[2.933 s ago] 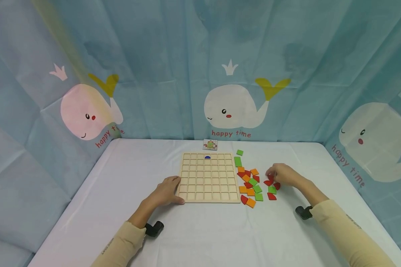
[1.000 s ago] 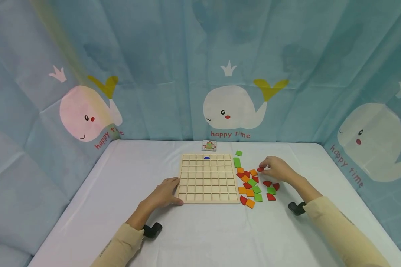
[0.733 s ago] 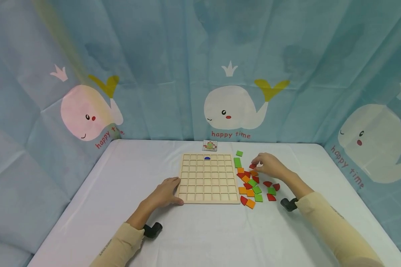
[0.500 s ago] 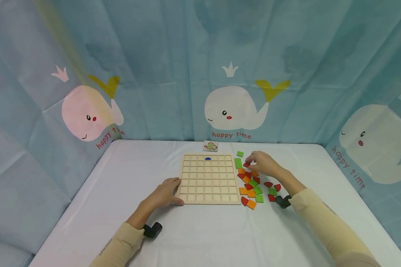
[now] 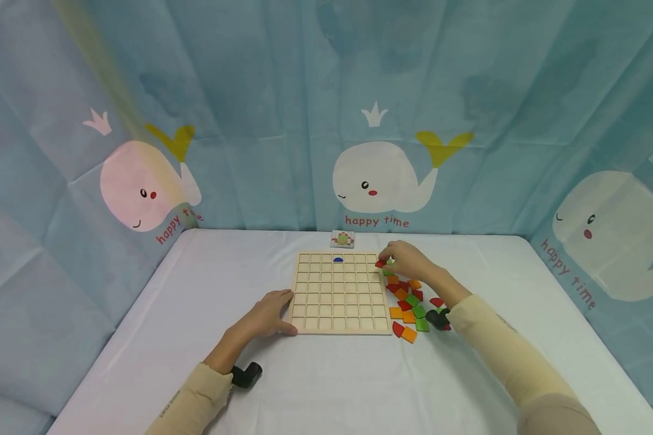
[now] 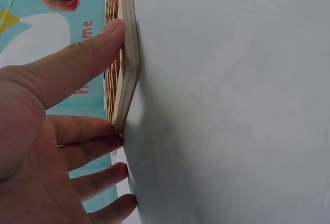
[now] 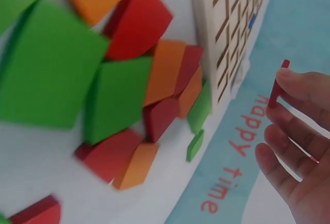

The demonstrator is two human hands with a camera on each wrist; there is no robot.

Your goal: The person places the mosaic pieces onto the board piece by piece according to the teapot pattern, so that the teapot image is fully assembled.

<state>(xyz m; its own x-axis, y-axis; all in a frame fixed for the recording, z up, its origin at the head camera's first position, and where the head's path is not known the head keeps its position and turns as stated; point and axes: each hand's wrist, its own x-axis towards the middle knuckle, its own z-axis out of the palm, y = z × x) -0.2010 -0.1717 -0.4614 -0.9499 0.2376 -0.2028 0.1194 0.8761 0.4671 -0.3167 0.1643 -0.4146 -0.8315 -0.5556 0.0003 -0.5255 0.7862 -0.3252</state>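
My left hand [image 5: 268, 314] rests against the near left corner of a wooden grid board [image 5: 340, 294]. In the left wrist view its thumb [image 6: 85, 59] lies on one edge and its fairly straight fingers touch the other. My right hand [image 5: 405, 261] pinches a red quarter-round tile [image 5: 381, 263] between thumb and fingertips, over the board's far right corner. Seen from the right wrist, that red tile [image 7: 279, 83] is raised and edge-on. A blue half-round piece [image 5: 338, 260] sits in a far-row cell.
Loose orange tiles [image 5: 409, 335], green tiles [image 5: 422, 325] and red tiles [image 5: 398, 328] lie right of the board, some overlapping. Several more are partly hidden by the right wrist's black camera [image 5: 438, 319]. A small picture card [image 5: 342, 239] lies behind the board.
My right hand has picked up a red tile from the right-hand group and carried it left, over the loose tiles, to the board's far right corner. The left hand has stayed in place.
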